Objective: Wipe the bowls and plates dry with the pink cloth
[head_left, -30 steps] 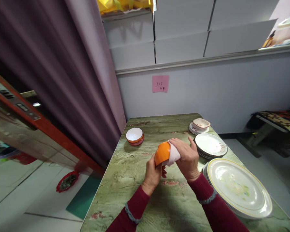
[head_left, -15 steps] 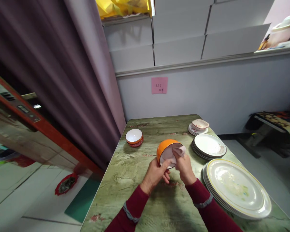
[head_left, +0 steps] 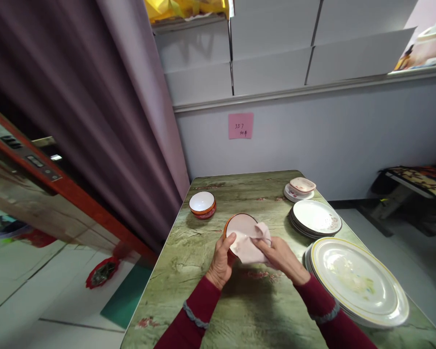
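Observation:
My left hand (head_left: 221, 259) grips an orange bowl (head_left: 241, 224) by its left side, thumb over the rim. The bowl is held above the table with its white inside tilted toward me. A pale pink cloth (head_left: 252, 249) is pinched in my right hand (head_left: 279, 254); it lies across the lower part of the bowl's inside and drapes over its rim. Away to the left, an orange-rimmed bowl (head_left: 202, 201) with a white inside sits stacked on a red one (head_left: 206, 215).
Along the right of the green marbled table (head_left: 181, 276) stand large yellow-rimmed oval plates (head_left: 356, 281), dark-edged round plates (head_left: 316, 217), and small plates (head_left: 290, 195) under a little dish (head_left: 302, 184). A purple curtain (head_left: 131, 121) hangs left; a wall (head_left: 294, 131) rises behind.
The bowl has turned so its inside faces me more, and has shifted slightly left. My right hand has moved lower, and the cloth is spread wider over the bowl.

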### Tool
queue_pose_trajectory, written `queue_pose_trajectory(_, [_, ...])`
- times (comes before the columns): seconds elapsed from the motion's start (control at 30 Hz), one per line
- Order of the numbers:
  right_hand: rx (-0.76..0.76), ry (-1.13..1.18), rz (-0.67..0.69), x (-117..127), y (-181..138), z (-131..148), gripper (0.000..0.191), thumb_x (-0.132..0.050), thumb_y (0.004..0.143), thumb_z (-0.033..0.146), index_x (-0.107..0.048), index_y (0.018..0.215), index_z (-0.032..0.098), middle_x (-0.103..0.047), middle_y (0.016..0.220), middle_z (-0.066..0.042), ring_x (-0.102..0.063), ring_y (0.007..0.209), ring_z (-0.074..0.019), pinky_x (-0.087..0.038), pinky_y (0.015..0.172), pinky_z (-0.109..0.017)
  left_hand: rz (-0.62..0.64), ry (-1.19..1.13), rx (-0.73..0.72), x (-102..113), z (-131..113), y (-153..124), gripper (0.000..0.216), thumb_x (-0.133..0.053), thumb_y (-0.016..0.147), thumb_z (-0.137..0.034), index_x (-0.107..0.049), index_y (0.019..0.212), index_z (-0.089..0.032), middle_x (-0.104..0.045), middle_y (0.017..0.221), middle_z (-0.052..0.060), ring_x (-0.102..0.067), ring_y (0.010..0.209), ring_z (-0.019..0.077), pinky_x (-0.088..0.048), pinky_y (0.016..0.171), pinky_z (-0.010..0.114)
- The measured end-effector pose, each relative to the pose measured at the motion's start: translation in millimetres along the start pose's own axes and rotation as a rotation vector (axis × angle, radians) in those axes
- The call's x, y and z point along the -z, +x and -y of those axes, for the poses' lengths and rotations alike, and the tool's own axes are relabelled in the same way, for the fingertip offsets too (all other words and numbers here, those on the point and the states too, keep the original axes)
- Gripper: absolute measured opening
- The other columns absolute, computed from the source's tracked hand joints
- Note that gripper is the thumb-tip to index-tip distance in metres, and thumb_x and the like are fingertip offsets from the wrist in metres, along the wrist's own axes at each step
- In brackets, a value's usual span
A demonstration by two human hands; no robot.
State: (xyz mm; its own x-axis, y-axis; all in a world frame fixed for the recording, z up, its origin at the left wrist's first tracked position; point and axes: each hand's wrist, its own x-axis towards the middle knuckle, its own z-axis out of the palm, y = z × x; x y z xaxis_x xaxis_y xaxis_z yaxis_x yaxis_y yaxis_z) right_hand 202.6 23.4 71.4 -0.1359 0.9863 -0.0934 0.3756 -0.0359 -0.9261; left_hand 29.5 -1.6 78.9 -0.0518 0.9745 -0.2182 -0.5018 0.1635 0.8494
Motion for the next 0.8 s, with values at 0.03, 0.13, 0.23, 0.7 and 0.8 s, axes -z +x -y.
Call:
queue_pose_trajectory(0.03, [0.084,-0.149,-0.103,7,-1,2,0.041,-0.063,0.082,0.058,-0.064,0.065,0.020,-0.063,0.053,-0.004,-0.057,0.049,-0.0188,-0.031,0.046,-0.026,-0.037,-0.024,0.045,3,2,-1,0.053,-0.074,0.075,-0.045,-0.066,0.117,-0.012,-0.075,0.107,0.014,-0.071,0.095,0.0287,-0.058,0.079,0.036])
queue_pose_trajectory(0.13, [0.247,-0.416,-0.346,17,-3,14,0.032,-0.061,0.086,0.052,-0.064,0.089,0.021,-0.066,0.062,-0.002,-0.059,0.053,-0.0196,-0.032,0.050,-0.027,-0.109,-0.103,0.191,8,11,-2,0.056,-0.073,0.076,-0.048,-0.066,0.119,-0.013,-0.076,0.106,0.014,-0.072,0.092,0.0282,-0.060,0.073,0.037])
queue_pose_trajectory(0.23, [0.374,-0.542,-0.400,9,-2,27,0.025,-0.060,0.089,0.045,-0.062,0.096,0.021,-0.068,0.072,-0.003,-0.063,0.060,-0.0206,-0.036,0.052,-0.027,-0.092,-0.159,0.316,8,20,-2,0.059,-0.067,0.081,-0.056,-0.063,0.124,-0.016,-0.075,0.107,0.012,-0.072,0.087,0.0276,-0.061,0.067,0.041])
queue_pose_trajectory(0.7, [0.675,-0.560,0.110,8,-10,42,0.027,-0.061,0.090,0.017,-0.067,0.115,0.026,-0.070,0.115,-0.005,-0.070,0.087,-0.0174,-0.052,0.072,-0.026,-0.057,-0.157,0.295,0,3,-4,0.058,-0.062,0.085,-0.060,-0.068,0.120,-0.015,-0.076,0.102,0.011,-0.070,0.076,0.0219,-0.058,0.061,0.032])
queue_pose_trajectory(0.8, [0.747,-0.664,0.296,-6,1,35,0.032,-0.062,0.086,0.010,-0.068,0.113,0.026,-0.071,0.109,-0.004,-0.068,0.091,-0.0167,-0.050,0.074,-0.024,-0.010,-0.121,0.262,-1,6,-6,0.055,-0.068,0.083,-0.057,-0.071,0.117,-0.015,-0.077,0.099,0.010,-0.070,0.077,0.0203,-0.056,0.066,0.028])
